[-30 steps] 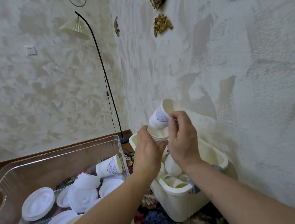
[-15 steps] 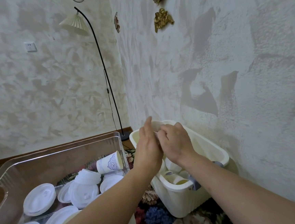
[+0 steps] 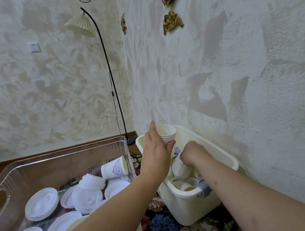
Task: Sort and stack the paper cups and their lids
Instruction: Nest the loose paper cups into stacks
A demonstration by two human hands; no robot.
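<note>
**Cups nested in the left hand above the cream bin**

Cups in a short nested stack of plain cream paper (image 3: 167, 133) are gripped in the left hand (image 3: 155, 152), fingers and thumb curled round the stack's lower part, the open mouth turned up and several rolled rims showing one under another. The stack is held over the near-left corner of the cream rectangular plastic bin (image 3: 189, 206), which is set just beside the textured wall. The right hand (image 3: 191, 153) is lowered inside the bin among loose paper cups; its fingers are hidden behind the wrist and the cups, so it cannot be told whether anything is gripped. A white paper cup with a blue pattern (image 3: 177, 150) is seen just beside that hand, and another white cup (image 3: 180, 170) lies beneath the wrist, with more cream cup mouths deeper in the bin.

To the left, a clear rectangular plastic tub (image 3: 63, 156) is filled with round white plastic lids (image 3: 42, 203), scattered flat and overlapping. A white paper cup with a blue ornament (image 3: 114, 168) lies on its side against the tub's right wall, its mouth towards the bin. Both containers are placed on a floral rug (image 3: 163, 225). A black floor lamp with a pleated cream shade (image 3: 81, 25) stands in the corner.
</note>
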